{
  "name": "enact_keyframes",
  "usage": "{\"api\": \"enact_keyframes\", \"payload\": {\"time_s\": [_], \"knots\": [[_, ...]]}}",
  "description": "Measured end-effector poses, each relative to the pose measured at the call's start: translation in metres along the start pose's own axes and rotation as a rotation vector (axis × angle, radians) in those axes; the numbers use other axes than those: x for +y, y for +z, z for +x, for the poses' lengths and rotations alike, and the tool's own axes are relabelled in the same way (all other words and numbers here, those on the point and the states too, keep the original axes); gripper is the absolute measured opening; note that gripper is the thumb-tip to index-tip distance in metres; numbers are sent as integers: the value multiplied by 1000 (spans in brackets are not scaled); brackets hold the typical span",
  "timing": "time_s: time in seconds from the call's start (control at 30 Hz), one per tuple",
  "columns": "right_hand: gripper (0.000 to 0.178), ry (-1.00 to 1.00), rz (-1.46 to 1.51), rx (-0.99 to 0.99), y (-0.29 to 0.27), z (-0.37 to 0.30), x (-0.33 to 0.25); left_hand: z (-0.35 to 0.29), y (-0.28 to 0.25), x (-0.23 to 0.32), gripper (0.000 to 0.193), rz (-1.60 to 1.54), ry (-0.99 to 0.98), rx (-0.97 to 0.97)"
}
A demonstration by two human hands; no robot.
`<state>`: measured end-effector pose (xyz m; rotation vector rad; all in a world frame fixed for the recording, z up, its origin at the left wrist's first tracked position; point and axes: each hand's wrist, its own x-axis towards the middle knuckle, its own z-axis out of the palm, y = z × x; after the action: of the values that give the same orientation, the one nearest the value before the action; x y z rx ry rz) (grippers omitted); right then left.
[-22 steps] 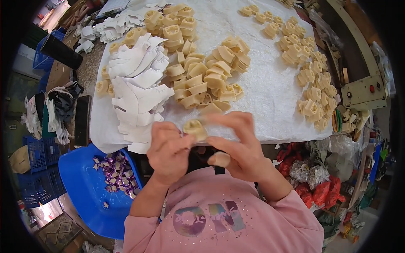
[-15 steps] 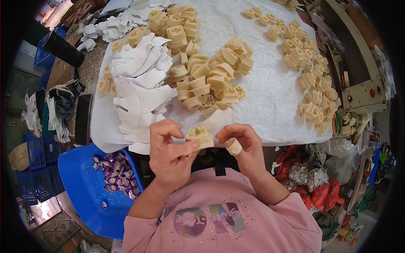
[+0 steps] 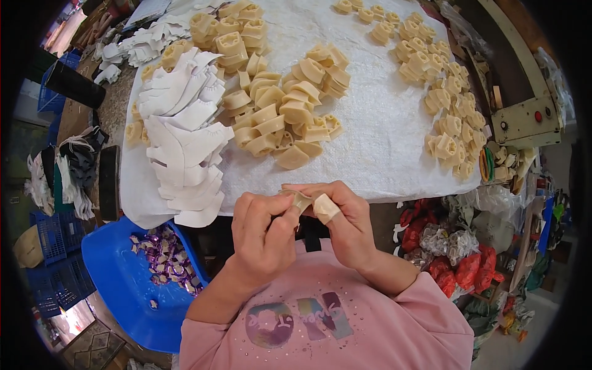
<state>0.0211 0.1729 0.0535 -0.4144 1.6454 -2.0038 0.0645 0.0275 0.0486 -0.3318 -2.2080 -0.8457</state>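
Close in front of my chest, both hands come together on a cream-coloured curved piece (image 3: 300, 200). My left hand (image 3: 264, 231) is closed, pinching its left side between thumb and fingers. On the other side, my right hand (image 3: 348, 231) grips it with the fingers behind; a cream wrapping (image 3: 325, 208) covers the thumb tip. The fingers hide much of the piece. Beyond them lies a heap of similar cream curved pieces (image 3: 296, 111), some with hollow openings. To its left, flat white cut pieces (image 3: 188, 145) with notched edges overlap in a stack.
A white sheet (image 3: 376, 142) covers the table. More cream pieces (image 3: 450, 126) line its right side. A blue tub (image 3: 114, 296) with small purple shiny pieces stands lower left. At the right are a metal machine frame (image 3: 524, 123) and red plastic bags (image 3: 465, 271).
The curved piece has turned and risen slightly as my hands closed together around it. My right hand has moved left onto it. The view has shifted, moving the table contents leftward.
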Motion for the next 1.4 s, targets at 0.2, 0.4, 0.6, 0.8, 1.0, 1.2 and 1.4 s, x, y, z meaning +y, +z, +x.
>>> {"api": "enact_keyframes", "payload": {"time_s": [0.2,0.4,0.6,0.8,1.0,1.2,1.4], "knots": [[29,-101,-318,-65,-7,6,1,-2,-4,-9,20,36,-75,-97],[34,185,-5,-232,-38,27,-1,-12,-9,-8,12,-556,-449,-108],[40,306,244,-387,-40,36,-3,-8,-3,-5,27,-528,-207,-86],[39,228,66,-333,-36,37,0,-6,-4,-5,26,-388,-232,-128],[35,-110,15,-142,-32,32,10,-8,1,0,19,-779,-643,81],[19,-415,-319,-182,-25,32,13,-7,6,0,14,-989,-801,83],[14,-388,-361,-53,-18,32,13,-4,8,4,10,-975,-852,69]]}}
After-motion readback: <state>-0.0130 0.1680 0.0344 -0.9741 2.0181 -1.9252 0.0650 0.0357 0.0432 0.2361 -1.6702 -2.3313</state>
